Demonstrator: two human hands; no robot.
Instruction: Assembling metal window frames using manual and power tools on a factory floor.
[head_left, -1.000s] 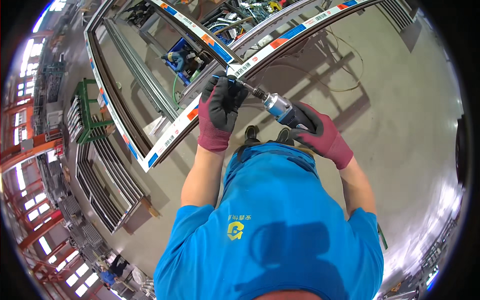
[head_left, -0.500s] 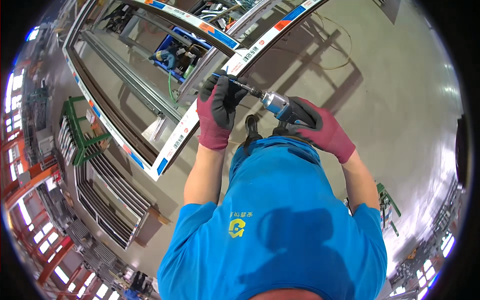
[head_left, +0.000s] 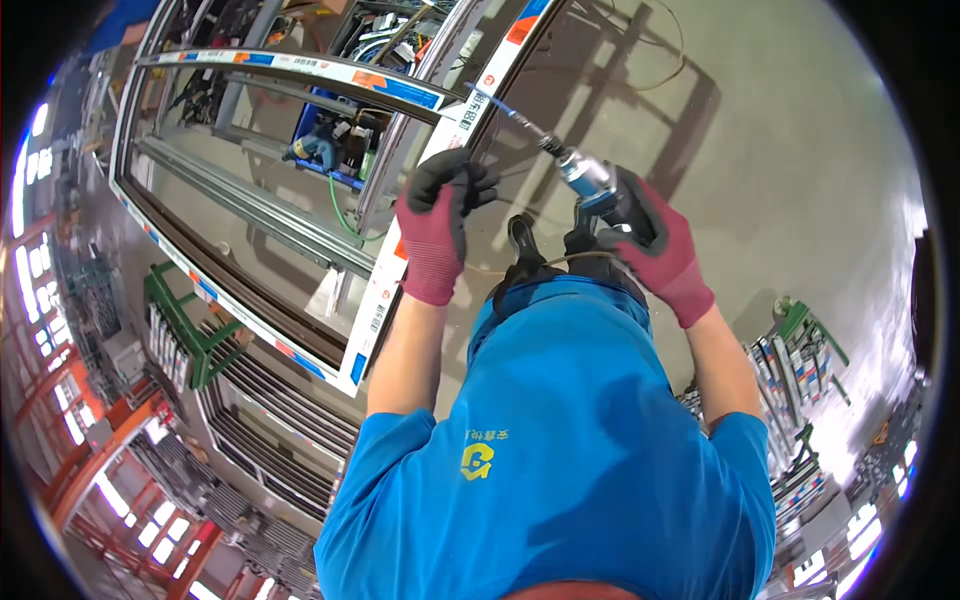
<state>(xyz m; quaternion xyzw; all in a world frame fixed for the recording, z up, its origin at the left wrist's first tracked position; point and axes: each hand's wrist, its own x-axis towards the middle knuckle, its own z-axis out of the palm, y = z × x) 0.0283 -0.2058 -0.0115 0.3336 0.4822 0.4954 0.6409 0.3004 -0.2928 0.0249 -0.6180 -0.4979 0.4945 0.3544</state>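
Observation:
My right hand (head_left: 660, 245), in a maroon glove with dark palm, grips a power drill (head_left: 592, 182) with a silver and blue body. A thin drill bit (head_left: 522, 121), blue toward its tip, points up and left, its end over the white-taped edge of a large frame (head_left: 468, 118). My left hand (head_left: 440, 215), gloved alike, is beside that frame edge with loosely bent fingers apart. It touches neither drill nor bit, and I see nothing in it.
Within the frame's outline, a blue crate (head_left: 345, 180) holds another drill (head_left: 315, 150) and other items. A green rack (head_left: 195, 340) stands at left, near stacked dark frames (head_left: 285, 420). Another green rack (head_left: 800, 330) is at right. A thin hose (head_left: 684, 45) curves across the floor.
My left hand has let go of the blue-tipped bit and moved slightly down. The drill has swung right and tilted more upward. The view has turned, shifting the frame and racks.

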